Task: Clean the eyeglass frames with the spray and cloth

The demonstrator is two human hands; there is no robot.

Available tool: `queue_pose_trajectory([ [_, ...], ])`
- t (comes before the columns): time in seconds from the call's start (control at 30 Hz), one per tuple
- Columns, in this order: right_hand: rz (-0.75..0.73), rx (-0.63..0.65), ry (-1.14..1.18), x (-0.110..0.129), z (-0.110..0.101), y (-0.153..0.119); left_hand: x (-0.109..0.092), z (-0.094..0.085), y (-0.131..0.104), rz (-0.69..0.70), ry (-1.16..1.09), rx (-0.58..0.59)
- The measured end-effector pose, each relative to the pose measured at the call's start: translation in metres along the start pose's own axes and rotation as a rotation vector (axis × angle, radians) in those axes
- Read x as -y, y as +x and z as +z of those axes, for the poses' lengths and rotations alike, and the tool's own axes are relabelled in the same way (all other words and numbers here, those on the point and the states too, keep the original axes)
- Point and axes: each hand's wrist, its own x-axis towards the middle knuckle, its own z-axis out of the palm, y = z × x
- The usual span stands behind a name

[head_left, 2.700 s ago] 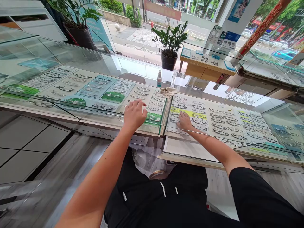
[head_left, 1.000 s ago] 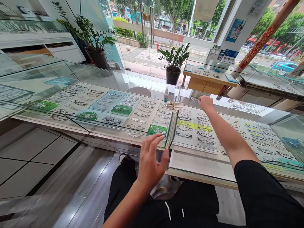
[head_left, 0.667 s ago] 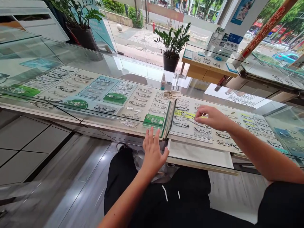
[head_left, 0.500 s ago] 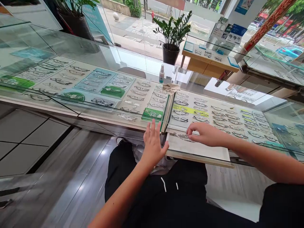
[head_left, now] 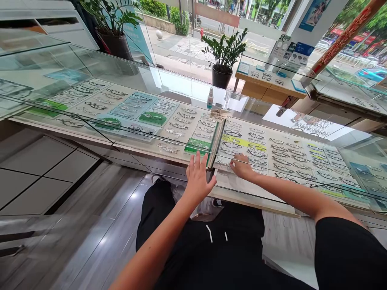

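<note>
My left hand (head_left: pixel 198 179) is open, its fingers spread against the front glass edge of the display case (head_left: pixel 172 162), near a green card (head_left: pixel 198 146) with glasses on it. Inside the right-hand section, my right hand (head_left: pixel 242 166) has its fingers pinched on a pair of eyeglasses (head_left: pixel 224 163), low over the front of the tray. The frame is thin and partly hidden by the fingers. Behind that hand, rows of eyeglasses (head_left: pixel 232 133) lie on the white lining, some over a yellow-green strip (head_left: pixel 242 141).
A spray bottle (head_left: pixel 210 98) and a crumpled beige cloth (head_left: pixel 220 115) sit on the glass top. Beyond it stands a potted plant (head_left: pixel 222 72). A pulled-out white tray (head_left: pixel 256 189) juts toward my lap. More frames (head_left: pixel 181 121) fill the left section.
My right hand has moved left and farther into the case, carrying the eyeglasses from over the pulled-out tray to the front of the rows. My left hand stays at the glass edge.
</note>
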Motion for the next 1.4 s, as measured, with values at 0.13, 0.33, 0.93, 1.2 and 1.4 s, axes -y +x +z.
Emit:
queue_pose_trajectory([
  [0.13,0.031,-0.043,-0.038,-0.004,0.011,0.026,0.002,0.005,-0.002,-0.015,-0.008,-0.021],
  [0.33,0.066,-0.024,-0.053,-0.004,0.017,0.041,0.001,0.005,-0.003,-0.046,-0.012,-0.007],
  [0.93,-0.427,0.244,0.323,0.006,-0.082,-0.129,0.011,0.025,-0.008,-0.054,-0.093,-0.141],
  [1.2,-0.397,-0.501,-0.168,-0.016,-0.008,-0.156,0.016,0.027,-0.005,0.024,-0.274,-0.449],
  [1.4,-0.342,-0.654,-0.248,-0.03,-0.011,-0.133,0.095,0.059,0.018,-0.763,-1.055,-0.506],
])
